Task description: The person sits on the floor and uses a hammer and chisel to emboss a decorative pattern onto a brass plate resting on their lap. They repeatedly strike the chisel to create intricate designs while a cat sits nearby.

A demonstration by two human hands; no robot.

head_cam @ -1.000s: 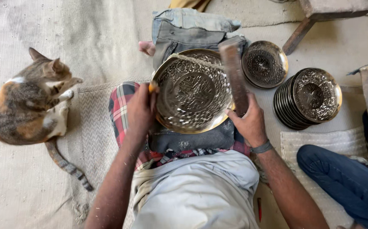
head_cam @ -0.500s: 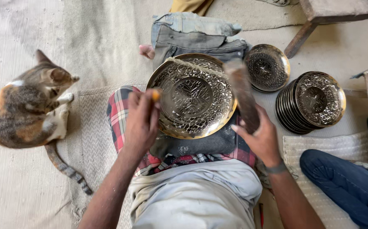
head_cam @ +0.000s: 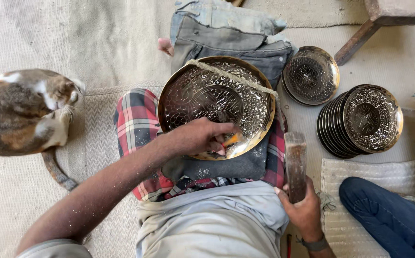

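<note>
A large round engraved brass plate (head_cam: pixel 207 95) rests on a dark cloth over my lap, with a cord stretched across its upper right part. My left hand (head_cam: pixel 200 136) reaches over the plate's lower rim and pinches a small orange-tipped tool (head_cam: pixel 233 140) against the metal. My right hand (head_cam: pixel 303 210) is to the right of my lap, below the plate, gripping a wooden mallet block (head_cam: pixel 295 165) held upright.
A calico cat (head_cam: pixel 23 112) lies on the mat at left. A single engraved bowl (head_cam: pixel 311 75) and a leaning stack of engraved plates (head_cam: pixel 360 122) sit at right. Another person's blue-trousered leg (head_cam: pixel 389 212) is lower right; a wooden stool leg (head_cam: pixel 355 43) is upper right.
My left hand moved from the plate's left rim to its lower right edge with the tool. My right hand drew the mallet down and away to the right. The cat curled its head down.
</note>
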